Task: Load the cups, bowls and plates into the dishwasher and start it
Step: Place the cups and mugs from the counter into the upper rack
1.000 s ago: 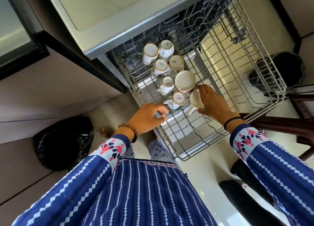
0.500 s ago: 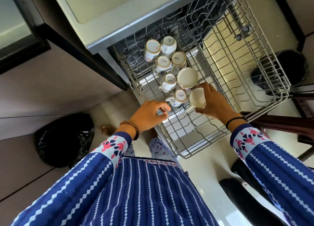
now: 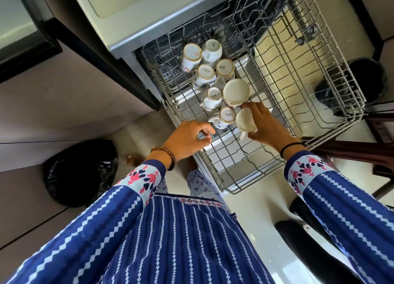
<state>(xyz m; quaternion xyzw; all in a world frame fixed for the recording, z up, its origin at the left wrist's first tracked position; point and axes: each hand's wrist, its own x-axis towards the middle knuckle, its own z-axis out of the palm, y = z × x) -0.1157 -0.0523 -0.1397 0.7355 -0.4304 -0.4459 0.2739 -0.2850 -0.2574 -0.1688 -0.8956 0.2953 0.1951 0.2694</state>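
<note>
The dishwasher's upper wire rack [image 3: 319, 74] is pulled out over the open door. Several white cups stand upside down in two rows at its left side, the nearest one [image 3: 226, 115] marked SISTA, and a wider one [image 3: 236, 91] behind it. My right hand [image 3: 266, 125] grips a cream cup [image 3: 245, 123], bottom up, right beside the nearest cup. My left hand [image 3: 187, 139] hovers at the rack's front left edge with its fingers loosely curled and nothing in them.
A black rubbish bag [image 3: 81, 172] lies on the floor at the left. The rack's right half holds only bare tines. A dark bucket [image 3: 366, 81] stands beyond the rack at the right. Dark wooden furniture [image 3: 349, 149] juts in at the right.
My right hand has turned the cream cup bottom up and set it closer to the nearest cup. My left hand stays near the rack's front edge.
</note>
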